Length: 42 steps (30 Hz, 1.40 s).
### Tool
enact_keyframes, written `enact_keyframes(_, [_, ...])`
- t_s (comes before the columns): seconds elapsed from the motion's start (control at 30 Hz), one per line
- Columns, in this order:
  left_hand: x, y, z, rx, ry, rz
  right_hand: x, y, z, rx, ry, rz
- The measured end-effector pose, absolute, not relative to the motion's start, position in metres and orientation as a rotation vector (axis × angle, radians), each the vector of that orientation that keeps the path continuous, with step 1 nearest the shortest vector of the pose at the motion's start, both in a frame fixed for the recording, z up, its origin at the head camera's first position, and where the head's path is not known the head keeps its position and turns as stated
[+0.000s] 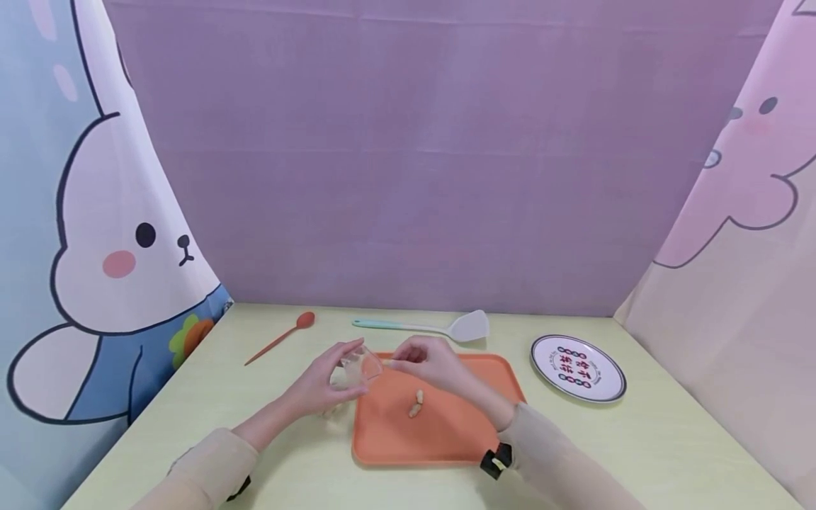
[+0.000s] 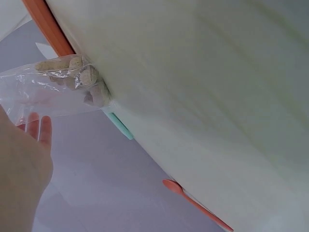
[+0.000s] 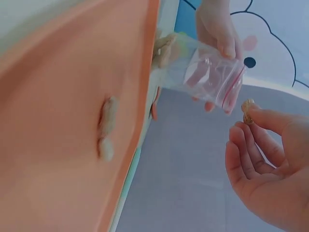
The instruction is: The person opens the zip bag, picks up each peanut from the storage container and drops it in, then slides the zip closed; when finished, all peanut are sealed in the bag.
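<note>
My left hand (image 1: 321, 382) holds a clear zip bag (image 3: 203, 72) near its mouth, thumb on one side and fingers on the other. Several peanuts (image 2: 72, 70) lie in the bag's lower end, which hangs down beside the orange tray (image 1: 459, 435). Between thumb and fingertips, my right hand (image 1: 436, 365) pinches one peanut (image 3: 247, 111), close to the bag's mouth and above the tray. Two more peanuts (image 1: 416, 405) rest end to end near the middle of the tray.
Behind the tray lies a spatula (image 1: 468, 326) with a mint handle. A red spoon (image 1: 304, 321) is at the back left of the table, and a white plate (image 1: 605, 386) with a dark rim and red print stands to the right. Purple cloth (image 1: 408, 177) hangs behind.
</note>
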<state>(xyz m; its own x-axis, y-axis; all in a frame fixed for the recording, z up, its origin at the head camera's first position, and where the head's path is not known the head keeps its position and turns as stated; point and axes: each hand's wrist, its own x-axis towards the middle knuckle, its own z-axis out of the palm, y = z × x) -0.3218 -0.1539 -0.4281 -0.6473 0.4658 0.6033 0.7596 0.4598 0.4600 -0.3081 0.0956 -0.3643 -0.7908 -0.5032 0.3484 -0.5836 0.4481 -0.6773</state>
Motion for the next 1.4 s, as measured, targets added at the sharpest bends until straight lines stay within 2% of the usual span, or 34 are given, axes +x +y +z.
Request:
enact_keyframes(0.37, [-0.323,-0.156,-0.429,-1.071,-2.291,-1.07,-0.313,0.063,-0.363,0.97,-2.611,1.245])
enact_keyframes(0.77, [-0.321,-0.156,-0.426,-1.064,-2.301,-1.051,-0.314,0.063,-0.368,1.012,-2.569,1.238])
enact_keyframes(1.4, [-0.321,-0.156,-0.426,-1.049,-2.293,-1.022,-0.315,0.113,-0.388,0.909,-2.604,1.27])
